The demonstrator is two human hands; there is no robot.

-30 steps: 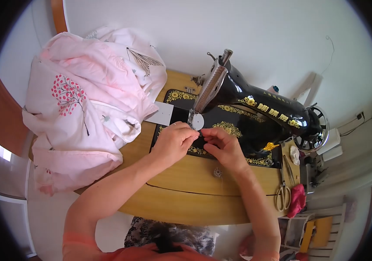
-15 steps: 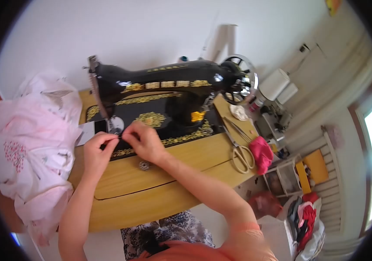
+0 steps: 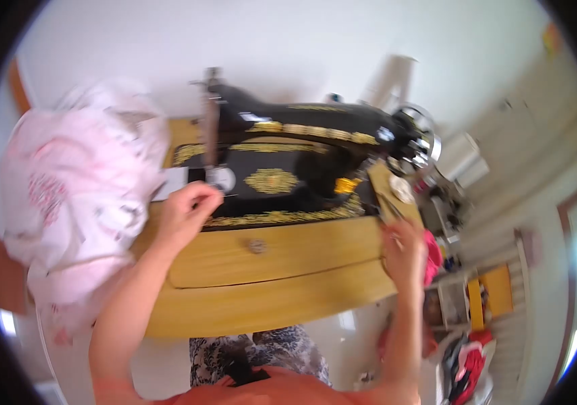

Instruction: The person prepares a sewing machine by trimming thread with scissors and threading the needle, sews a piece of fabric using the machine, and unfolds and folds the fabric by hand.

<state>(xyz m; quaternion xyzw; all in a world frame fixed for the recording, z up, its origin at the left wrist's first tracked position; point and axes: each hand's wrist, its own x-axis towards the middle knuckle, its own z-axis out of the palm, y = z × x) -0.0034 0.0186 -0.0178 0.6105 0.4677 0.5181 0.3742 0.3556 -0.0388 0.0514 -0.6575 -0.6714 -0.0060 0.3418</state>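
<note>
My left hand [image 3: 194, 206] is closed in a pinch at the front of the black sewing machine [image 3: 302, 121], just below the round needle plate [image 3: 222, 179]. Whatever lies between its fingertips is too small to make out. Out at the table's right side, my right hand [image 3: 403, 251] is over the handles of the scissors [image 3: 381, 212], covering most of them. Motion blurs its fingers, so its grip is unclear. A small round metal bobbin [image 3: 257, 246] lies on the wooden table [image 3: 288, 264] between the hands.
White and pink fabric [image 3: 86, 182] is heaped at the left. A pink cloth [image 3: 432, 258] and a white crumpled piece [image 3: 401, 189] lie at the right. The machine's handwheel [image 3: 418, 135] stands at the right end. Clothes [image 3: 467, 368] are piled lower right.
My right hand has left my left hand and swung right to the scissors. My left hand keeps its pinch near the needle plate. The view has shifted, moving the scene rightward.
</note>
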